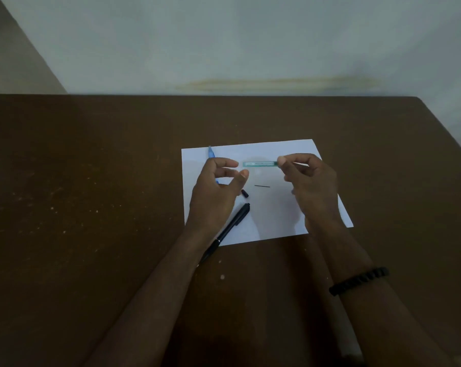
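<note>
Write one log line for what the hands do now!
right hand pinches teal tube | left hand curled near blue pencil, grip unclear | thin lead, cap, pen on paper

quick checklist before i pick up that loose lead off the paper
1. Grip on tube: ok, right hand pinches its right end.
2. Is the tube closed: cannot tell; a small black cap lies loose on the paper.
3. Access to lead: ok, it lies alone on the paper.
4. Is the left hand free: cannot tell, a blue pencil runs behind it.
5. Clearance from pen: ok, it lies apart from the lead.
</note>
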